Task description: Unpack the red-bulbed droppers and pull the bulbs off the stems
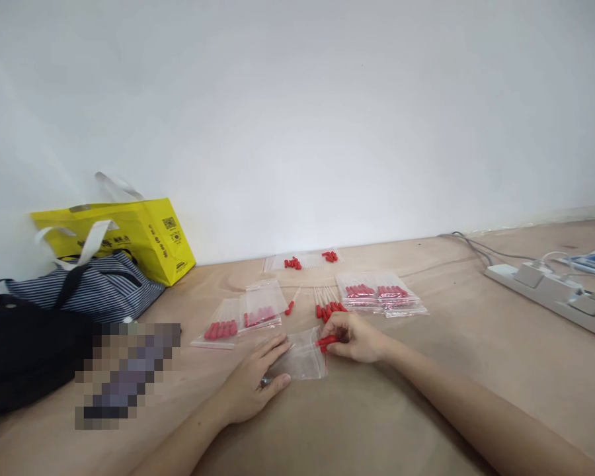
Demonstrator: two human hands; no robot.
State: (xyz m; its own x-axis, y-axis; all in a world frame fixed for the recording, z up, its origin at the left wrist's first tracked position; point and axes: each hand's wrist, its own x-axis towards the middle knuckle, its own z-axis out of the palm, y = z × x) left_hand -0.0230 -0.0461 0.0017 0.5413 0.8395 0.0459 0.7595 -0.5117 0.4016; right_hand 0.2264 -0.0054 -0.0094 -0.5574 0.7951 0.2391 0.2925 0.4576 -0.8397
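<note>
A clear zip bag (300, 357) lies flat on the wooden table in front of me. My left hand (258, 377) rests at its left edge, fingers stretched out and thumb apart. At the bag's right end, my right hand (352, 337) pinches several red-handled thin tools (327, 342), their shafts pointing left into the bag mouth. Just beyond that hand is a loose fan of more red-handled tools (327, 309), thin pale shafts pointing away. A single red-handled tool (290, 307) lies left of the fan.
Filled bags lie left (221, 328), right (394, 293) and at the back (292, 263). A yellow bag (163, 241), a striped bag (104, 291), a black cloth item (24, 350) and a blurred-out object (133, 377) occupy the left. A power strip (550, 291) with cables stands right.
</note>
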